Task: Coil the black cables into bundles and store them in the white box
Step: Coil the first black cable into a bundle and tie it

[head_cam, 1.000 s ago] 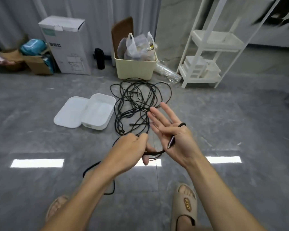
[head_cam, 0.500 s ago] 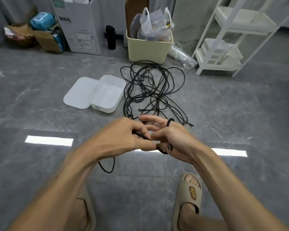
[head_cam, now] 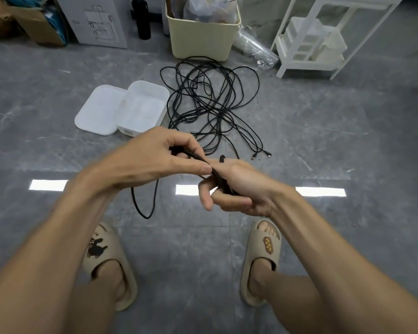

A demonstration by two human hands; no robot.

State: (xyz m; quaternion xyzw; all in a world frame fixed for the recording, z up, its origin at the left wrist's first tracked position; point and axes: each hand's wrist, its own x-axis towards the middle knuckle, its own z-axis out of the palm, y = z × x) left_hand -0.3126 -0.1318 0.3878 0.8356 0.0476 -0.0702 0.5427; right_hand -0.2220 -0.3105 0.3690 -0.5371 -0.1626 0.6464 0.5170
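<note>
A tangle of black cables (head_cam: 210, 102) lies on the grey floor just beyond my hands. To its left sits the open white box (head_cam: 145, 109), with its lid (head_cam: 97, 112) flat beside it. My left hand (head_cam: 155, 157) pinches one black cable (head_cam: 193, 156) and holds it against my right hand (head_cam: 237, 189). My right hand's fingers are curled round turns of that same cable. A slack loop (head_cam: 143, 203) of it hangs below my left wrist toward the floor.
A cream bin (head_cam: 200, 37) with bags stands behind the cables, a white rack (head_cam: 309, 44) to its right, a cardboard carton (head_cam: 97, 22) and a black bottle (head_cam: 143, 20) to its left. My feet in beige slippers (head_cam: 261, 259) stand on the floor below my hands.
My right hand was open and palm-up; its fingers have since curled round the cable. My left hand has brought the cable over it. The view has tilted down.
</note>
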